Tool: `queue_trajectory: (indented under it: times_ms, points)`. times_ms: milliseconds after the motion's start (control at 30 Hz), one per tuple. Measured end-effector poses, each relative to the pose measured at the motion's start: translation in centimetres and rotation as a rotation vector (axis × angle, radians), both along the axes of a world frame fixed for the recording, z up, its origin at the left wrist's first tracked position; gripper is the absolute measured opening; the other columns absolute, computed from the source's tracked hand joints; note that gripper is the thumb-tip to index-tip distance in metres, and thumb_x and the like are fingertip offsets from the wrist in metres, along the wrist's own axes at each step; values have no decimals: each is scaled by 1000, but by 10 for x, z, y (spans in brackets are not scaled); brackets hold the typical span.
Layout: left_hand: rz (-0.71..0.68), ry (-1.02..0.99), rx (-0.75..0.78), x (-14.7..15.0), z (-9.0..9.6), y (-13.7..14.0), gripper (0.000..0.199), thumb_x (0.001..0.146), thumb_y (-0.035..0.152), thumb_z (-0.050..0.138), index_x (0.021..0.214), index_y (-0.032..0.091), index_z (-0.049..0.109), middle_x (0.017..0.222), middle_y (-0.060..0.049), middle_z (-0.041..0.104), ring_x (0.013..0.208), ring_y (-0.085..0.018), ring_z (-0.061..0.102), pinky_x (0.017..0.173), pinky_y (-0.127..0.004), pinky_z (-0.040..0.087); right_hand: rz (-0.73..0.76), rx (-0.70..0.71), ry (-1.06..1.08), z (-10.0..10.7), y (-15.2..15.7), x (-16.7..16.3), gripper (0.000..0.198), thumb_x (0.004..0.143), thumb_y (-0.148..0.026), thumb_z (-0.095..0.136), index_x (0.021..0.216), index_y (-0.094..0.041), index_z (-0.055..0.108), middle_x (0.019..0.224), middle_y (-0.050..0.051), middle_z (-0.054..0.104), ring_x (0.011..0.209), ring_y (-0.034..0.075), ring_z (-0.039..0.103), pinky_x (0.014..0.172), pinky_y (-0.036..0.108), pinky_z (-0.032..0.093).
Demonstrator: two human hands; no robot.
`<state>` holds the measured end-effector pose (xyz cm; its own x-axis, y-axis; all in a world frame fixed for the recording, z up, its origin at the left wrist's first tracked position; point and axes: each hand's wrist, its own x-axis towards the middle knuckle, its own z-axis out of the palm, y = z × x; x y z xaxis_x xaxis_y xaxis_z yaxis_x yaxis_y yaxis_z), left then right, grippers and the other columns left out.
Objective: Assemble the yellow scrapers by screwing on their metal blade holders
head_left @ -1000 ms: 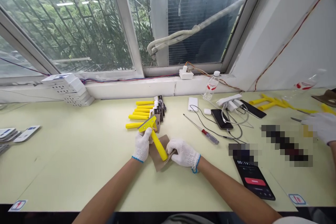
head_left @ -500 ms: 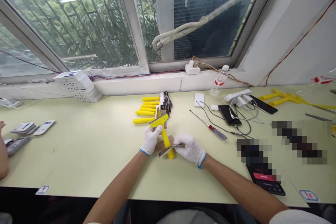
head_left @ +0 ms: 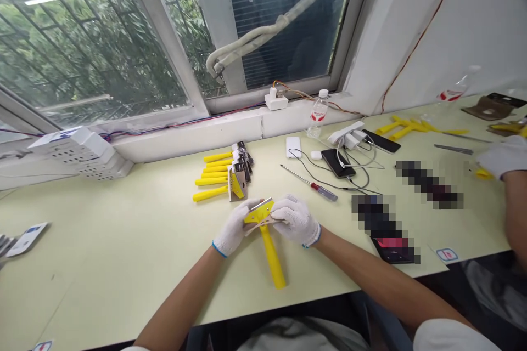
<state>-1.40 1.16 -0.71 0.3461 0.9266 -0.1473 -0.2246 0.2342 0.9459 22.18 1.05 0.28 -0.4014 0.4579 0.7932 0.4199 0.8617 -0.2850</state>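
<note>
I see both gloved hands working at the head of 1 yellow scraper (head_left: 267, 230), held just above the pale green table (head_left: 123, 241) near its front edge, handle pointing back toward me. My left hand (head_left: 233, 227) closes on the left end of the head, and my right hand (head_left: 295, 220) pinches the right end, where a thin brownish strip, perhaps a blade or its cover, lies across it; I cannot tell which.

Judging progress, a row of finished-looking scrapers (head_left: 224, 173) lies just beyond my hands, about 6 yellow handles side by side with their heads lined up to the right. The one in hand seems part-way through, its head not yet matching those. More yellow parts (head_left: 405, 127) lie far right, near a co-worker's gloved hand (head_left: 503, 156).

For writing, little is legible. The water bottle (head_left: 317, 115) on the sill carries a red and white label too small to read. A red-handled screwdriver (head_left: 310, 185) has no visible marking. The phone (head_left: 393, 248) shows a red button, digits unreadable.
</note>
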Motion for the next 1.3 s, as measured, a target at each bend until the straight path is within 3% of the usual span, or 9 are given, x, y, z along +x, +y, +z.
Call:
queue_trajectory:
  times_ms: [200,333,533,667,767,867,1033,1133,1300]
  points:
    - [55,-292,-273,-6,14,-2,69,95,75,61,144,28,68,163,-14,57,147,-42,58,108,-59,59,-21,-122,122,-17,-1,-5,18,97,-13,64,111,-24,64,102,4,74,95,17,67,90,33,55]
    - [29,-289,-190,2,14,-10,76,89,77,68,141,20,70,153,-20,65,141,-44,62,111,-61,56,-83,-345,226,-19,1,-11,16,99,-15,63,113,-22,67,103,5,71,97,16,66,90,31,54]
    - [-78,-140,-70,21,-1,-23,76,72,38,100,140,28,69,146,-15,69,121,-37,73,92,-46,63,-240,-720,302,-9,5,-14,10,90,-20,65,99,-18,70,121,12,65,127,24,60,111,40,50]
    - [-5,-22,-29,17,3,-21,58,81,36,94,133,23,73,133,-15,76,111,-33,75,87,-40,61,-41,-1073,330,-9,13,-10,39,86,-32,68,122,-18,66,118,8,71,111,20,68,102,37,55]
    - [42,63,17,-4,20,-10,43,80,31,89,120,20,77,116,-13,80,100,-30,76,84,-39,60,187,-1201,290,-11,17,-9,36,91,-44,65,112,-16,69,101,4,73,86,14,66,77,27,53]
    - [148,113,-4,-44,43,7,39,69,21,84,108,19,78,102,-11,80,84,-27,74,71,-35,59,208,-1183,120,-14,14,-12,29,96,-44,61,101,-17,70,84,0,69,72,10,58,65,23,42]
    - [386,264,63,-102,63,45,36,51,16,62,86,18,72,83,-6,74,71,-24,68,59,-33,57,-11,-807,-322,-25,2,-26,16,93,-35,68,101,-23,74,88,-1,75,76,12,63,68,26,31]
    - [446,307,116,-101,61,70,38,49,19,56,84,18,70,79,-3,72,72,-24,68,62,-33,57,-48,-606,-468,-33,-2,-34,15,94,-36,66,101,-25,73,96,1,77,78,15,64,66,29,23]
    - [381,568,414,-65,40,99,38,59,18,62,94,18,76,90,-5,75,84,-25,68,79,-35,58,-52,-565,-473,-37,-2,-38,15,96,-35,66,104,-25,73,96,1,77,78,16,64,68,30,26]
